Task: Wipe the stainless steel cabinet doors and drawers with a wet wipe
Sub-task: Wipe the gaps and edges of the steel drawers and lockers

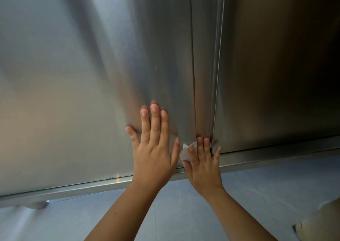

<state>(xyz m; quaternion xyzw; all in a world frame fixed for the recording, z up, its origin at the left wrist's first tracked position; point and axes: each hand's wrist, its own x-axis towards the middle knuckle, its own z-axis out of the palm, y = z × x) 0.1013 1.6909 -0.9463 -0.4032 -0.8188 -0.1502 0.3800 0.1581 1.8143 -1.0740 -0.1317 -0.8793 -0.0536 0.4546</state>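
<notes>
Both hands lie flat, neither grip closed: the left hand [154, 154] spreads bare on the left door [73, 75], while the right hand [202, 167] presses the wet wipe [184, 153] with straight fingers against the steel at the foot of the seam [193, 75], just above the bottom rail [276, 158]. The risk, I'd say: that bare palm prints fresh smudges, and the crumpled wipe could snag in the seam or slip free. Count: two doors, one wipe, two hands, no drawers in sight
</notes>
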